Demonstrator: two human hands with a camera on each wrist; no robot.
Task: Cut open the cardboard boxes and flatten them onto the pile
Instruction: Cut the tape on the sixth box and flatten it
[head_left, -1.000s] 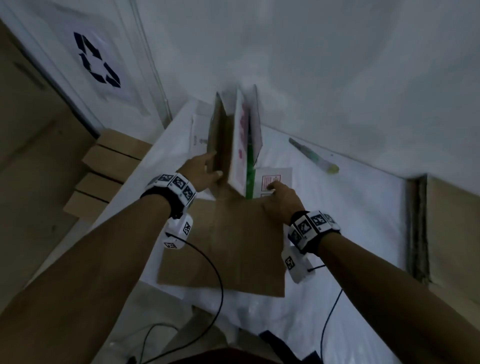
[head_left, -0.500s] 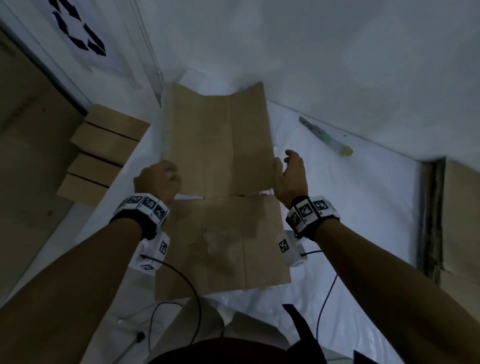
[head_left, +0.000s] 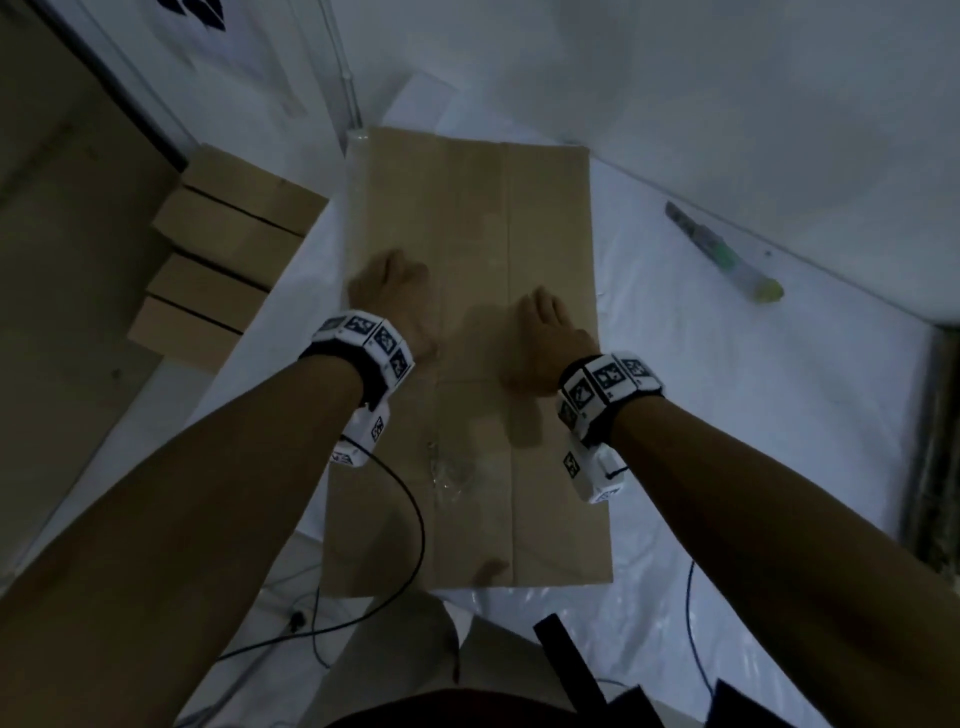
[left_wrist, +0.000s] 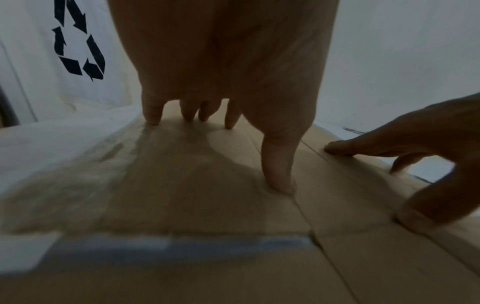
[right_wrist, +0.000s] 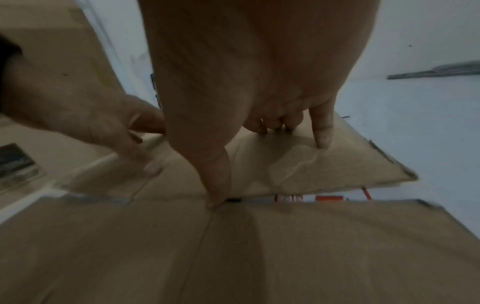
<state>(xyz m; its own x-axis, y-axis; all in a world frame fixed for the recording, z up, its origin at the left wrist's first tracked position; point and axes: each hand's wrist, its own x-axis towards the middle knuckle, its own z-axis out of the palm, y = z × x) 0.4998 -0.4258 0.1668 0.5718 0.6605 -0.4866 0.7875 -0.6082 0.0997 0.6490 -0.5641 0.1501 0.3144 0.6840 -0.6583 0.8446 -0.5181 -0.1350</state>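
A flattened brown cardboard box (head_left: 545, 208) lies spread on the white sheet, brown side up, over another flat cardboard sheet (head_left: 561, 525) nearer to me. My left hand (head_left: 389, 291) presses down on its left half with fingers straight. My right hand (head_left: 545, 332) presses on its right half the same way. In the left wrist view the left hand's fingertips (left_wrist: 153, 117) touch the cardboard (left_wrist: 182, 174). In the right wrist view the right hand's thumb (right_wrist: 215, 174) sits on the fold between the two panels (right_wrist: 324, 168). A green-handled cutter (head_left: 722, 254) lies on the sheet to the right.
Several stacked brown cardboard boxes (head_left: 228, 244) stand on the floor at the left. A white wall with a recycling sign (left_wrist: 78, 45) rises behind. Cables (head_left: 405, 519) run from my wristbands toward me. More cardboard leans at the far right edge (head_left: 940, 467).
The box stood upright and folded a second ago; it has opened out and dropped flat. Both hands moved from its edges onto its top face and now press it down.
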